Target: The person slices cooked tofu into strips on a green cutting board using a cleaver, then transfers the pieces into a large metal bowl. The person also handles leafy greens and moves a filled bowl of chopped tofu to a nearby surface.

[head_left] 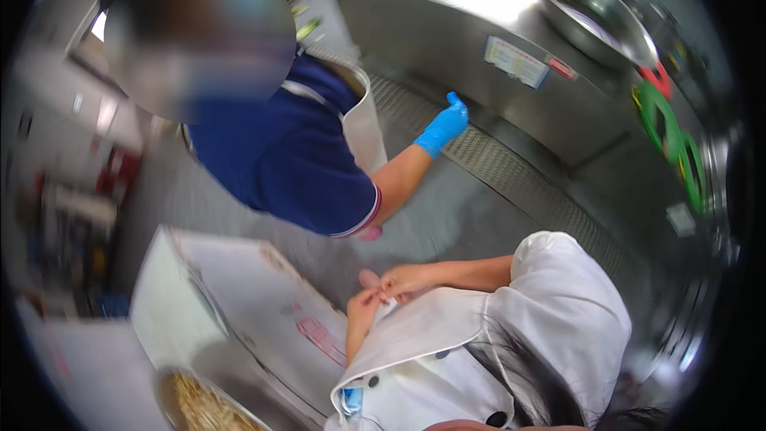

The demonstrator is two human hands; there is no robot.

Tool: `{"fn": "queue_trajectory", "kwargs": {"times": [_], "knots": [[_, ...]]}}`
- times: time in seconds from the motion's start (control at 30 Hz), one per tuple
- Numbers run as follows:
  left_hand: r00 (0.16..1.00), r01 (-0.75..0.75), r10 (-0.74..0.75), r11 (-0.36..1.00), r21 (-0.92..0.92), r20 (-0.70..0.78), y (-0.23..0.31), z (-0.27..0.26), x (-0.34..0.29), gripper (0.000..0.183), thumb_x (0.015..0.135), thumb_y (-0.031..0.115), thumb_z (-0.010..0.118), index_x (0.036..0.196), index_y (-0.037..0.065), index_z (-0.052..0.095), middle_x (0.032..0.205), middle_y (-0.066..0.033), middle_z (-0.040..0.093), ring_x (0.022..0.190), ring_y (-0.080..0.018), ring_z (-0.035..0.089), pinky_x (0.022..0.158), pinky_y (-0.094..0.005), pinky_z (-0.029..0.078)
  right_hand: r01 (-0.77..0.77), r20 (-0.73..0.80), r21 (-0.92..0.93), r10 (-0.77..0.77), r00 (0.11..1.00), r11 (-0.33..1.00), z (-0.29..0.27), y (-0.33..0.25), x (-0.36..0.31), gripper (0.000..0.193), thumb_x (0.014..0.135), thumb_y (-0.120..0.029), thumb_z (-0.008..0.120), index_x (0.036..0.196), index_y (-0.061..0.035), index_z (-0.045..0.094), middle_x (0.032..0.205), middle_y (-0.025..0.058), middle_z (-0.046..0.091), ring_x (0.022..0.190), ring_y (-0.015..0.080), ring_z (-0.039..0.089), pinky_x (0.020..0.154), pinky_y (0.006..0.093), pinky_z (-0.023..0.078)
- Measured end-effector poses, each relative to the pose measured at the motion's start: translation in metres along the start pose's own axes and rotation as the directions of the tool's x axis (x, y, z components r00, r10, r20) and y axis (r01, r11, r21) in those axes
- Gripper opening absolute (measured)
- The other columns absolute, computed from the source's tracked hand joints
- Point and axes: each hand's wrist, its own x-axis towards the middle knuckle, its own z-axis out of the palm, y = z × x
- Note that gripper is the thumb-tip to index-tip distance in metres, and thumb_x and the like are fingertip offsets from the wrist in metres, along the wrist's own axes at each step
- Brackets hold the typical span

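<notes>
My two hands meet in front of the white coat I wear. My right hand (408,278) has its fingers bent and pinched together. Close against it, my left hand (363,309) is also closed, fingertips touching the right. A small white piece (388,304) shows between the hands; I cannot make out what it is. A pinkish rounded shape (369,278) sticks up beside the fingers, too blurred to name. To the far left, a person in a navy shirt (279,160) and white apron stretches out a hand in a blue glove (444,125).
A steel counter (447,32) with a large metal bowl (586,20) runs along the far right. Green items (658,124) sit at its right end. A floor grate (511,179) lies below it. White boxes (255,295) and a container of yellowish shreds (203,407) are at lower left.
</notes>
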Motion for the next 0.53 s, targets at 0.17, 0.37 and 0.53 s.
{"fn": "queue_trajectory", "kwargs": {"times": [0.17, 0.37, 0.53], "knots": [[0.963, -0.072, 0.094, 0.993, -0.098, 0.253, 0.062, -0.054, 0.058, 0.023, 0.084, 0.010, 0.064, 0.103, -0.003, 0.064, 0.092, -0.0074, 0.066, 0.083, -0.0136, 0.059, 0.076, -0.0258, 0.047, 0.056, -0.235, 0.161, -0.017, 0.972, 0.985, -0.022, -0.005, 0.043, 0.032, 0.088, -0.036, 0.057, 0.090, -0.0039, 0.060, 0.076, 0.0057, 0.061, 0.072, 0.0126, 0.058, 0.060, 0.0265, 0.046], [0.875, -0.198, 0.067, 0.953, 0.229, 0.480, 0.067, -0.126, 0.118, 0.023, 0.085, 0.014, 0.065, 0.101, -0.003, 0.063, 0.090, -0.0069, 0.067, 0.086, -0.0129, 0.059, 0.080, -0.0248, 0.044, 0.147, -0.478, 0.151, -0.058, 0.876, 0.978, -0.019, -0.054, 0.095, 0.018, 0.086, -0.025, 0.057, 0.089, -0.0077, 0.061, 0.075, 0.0029, 0.061, 0.066, 0.0114, 0.058, 0.058, 0.0263, 0.046], [0.817, -0.200, -0.063, 0.902, 0.384, 0.573, 0.061, -0.158, 0.165, 0.022, 0.087, 0.020, 0.063, 0.104, 0.006, 0.066, 0.090, -0.0078, 0.068, 0.086, -0.0129, 0.060, 0.081, -0.0263, 0.044, 0.122, -0.660, -0.004, -0.094, 0.745, 0.992, -0.013, -0.079, 0.109, 0.019, 0.082, -0.027, 0.063, 0.087, -0.0079, 0.063, 0.074, 0.0038, 0.062, 0.067, 0.0117, 0.059, 0.060, 0.0261, 0.046]]}}
